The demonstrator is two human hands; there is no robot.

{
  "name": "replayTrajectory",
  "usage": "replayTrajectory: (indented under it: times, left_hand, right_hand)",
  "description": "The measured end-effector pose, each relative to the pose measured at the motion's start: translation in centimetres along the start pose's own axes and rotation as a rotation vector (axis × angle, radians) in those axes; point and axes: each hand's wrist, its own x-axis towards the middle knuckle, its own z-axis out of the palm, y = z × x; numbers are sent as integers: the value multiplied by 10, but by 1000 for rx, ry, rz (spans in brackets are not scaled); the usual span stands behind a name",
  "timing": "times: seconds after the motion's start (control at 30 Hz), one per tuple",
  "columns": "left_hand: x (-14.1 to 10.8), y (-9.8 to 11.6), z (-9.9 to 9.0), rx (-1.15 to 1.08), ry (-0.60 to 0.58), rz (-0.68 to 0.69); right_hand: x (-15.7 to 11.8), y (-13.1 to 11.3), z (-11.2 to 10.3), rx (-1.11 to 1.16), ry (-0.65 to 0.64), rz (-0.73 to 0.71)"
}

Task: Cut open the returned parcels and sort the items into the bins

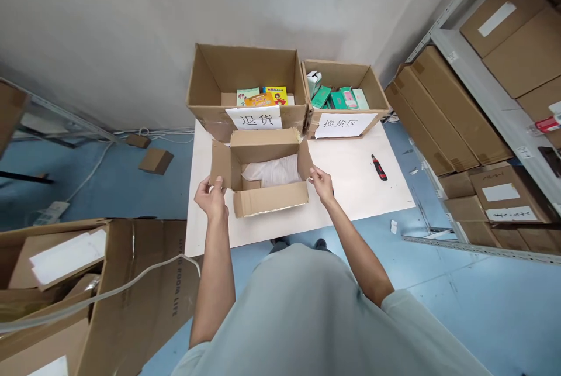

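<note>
On the white table [350,183] stands an opened cardboard box [272,203] with its flaps folded outward. Inside it lies a whitish, translucent wrapped item [274,171]; what the wrapping covers cannot be made out. My left hand [213,196] pinches the box's left flap [221,164] at its near edge. The right flap [305,158] is pinched between thumb and fingers of my right hand [322,183]. A small dark object is partly hidden behind that hand.
Behind stand two labelled cartons: the left one [205,114] holds colourful small packs, the right one [372,121] green-white packs. A red-black utility knife [379,168] lies at the table's right. A large carton [144,282] is at lower left; shelves with boxes [456,113] line the right.
</note>
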Motion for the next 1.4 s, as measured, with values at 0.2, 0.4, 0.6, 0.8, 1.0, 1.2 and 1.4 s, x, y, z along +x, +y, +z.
replayTrajectory:
  times: [0.2,0.4,0.6,0.8,1.0,1.2,1.4]
  left_hand:
    - [-74,39,35,39,-111,243]
    - [-188,47,125,-23,-367,263]
    - [-338,3,228,94,-752,249]
    - [-477,-56,278,164,-1208,262]
    - [-539,-98,299,285,-1674,88]
    - [-528,-123,282,353,-1678,54]
    - [-469,-114,241,376,-1452,24]
  right_hand:
    - [-37,-24,-95,205,117,-64]
    - [-121,-24,-239,168,393,-114]
    - [-226,23,-364,148,792,-44]
    - [-328,84,-430,125,1200,55]
    - [-399,137,-453,-7,1446,218]
    - [-398,169,-450,-87,1269,383]
    - [-325,156,-426,-100,853,324]
